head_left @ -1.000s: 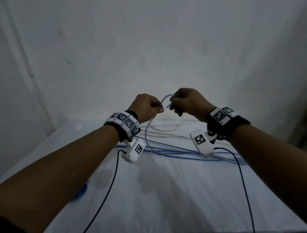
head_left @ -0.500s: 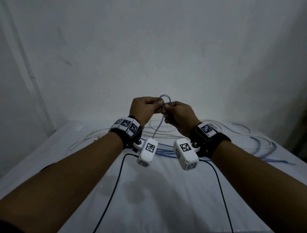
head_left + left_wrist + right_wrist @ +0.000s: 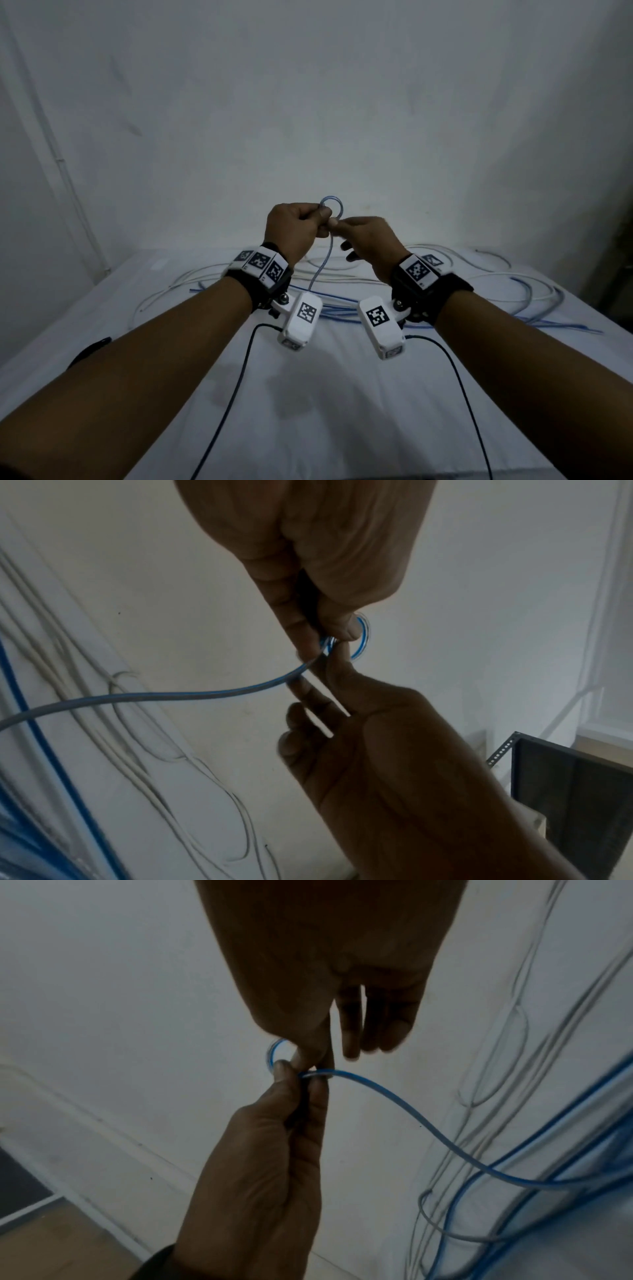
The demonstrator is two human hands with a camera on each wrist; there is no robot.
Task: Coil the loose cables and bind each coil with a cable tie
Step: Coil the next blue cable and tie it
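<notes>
A thin, glossy blue cable, round in section, is bent into a small tight loop held up above the white cloth-covered table. The left hand pinches the loop's crossing between thumb and curled fingers; the right hand pinches it too, other fingers loosely extended. Slack white cables and other blue cables sprawl on the table.

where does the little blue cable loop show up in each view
Head: blue cable loop sits just above centre, sticking up over the meeting fingertips of the left hand and right hand.
Left wrist: loop right of centre, behind the left hand's fingertips.
Right wrist: loop left of centre, beside the right hand's pinch.
Shared landmark: the pinch point where both hands meet.
</notes>
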